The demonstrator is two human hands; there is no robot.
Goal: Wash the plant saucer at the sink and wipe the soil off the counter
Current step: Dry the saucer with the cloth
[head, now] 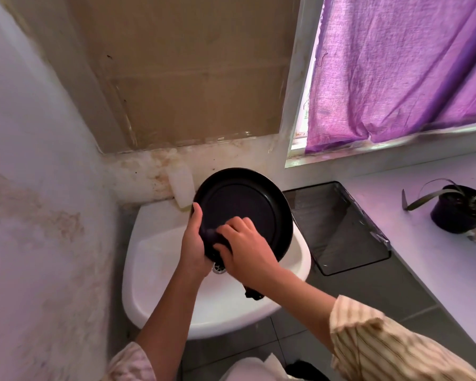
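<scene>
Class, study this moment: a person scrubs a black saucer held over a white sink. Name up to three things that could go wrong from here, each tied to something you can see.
1. The left hand grips the saucer only at its rim while the right hand rubs it; once wet, it might slip into the sink.
2. The saucer is tilted, so dirty water could run onto the sleeve.
3. Soil could clog the drain.

Home washroom: white sink (176, 306), stained wall (39, 215), purple curtain (396, 72).
</scene>
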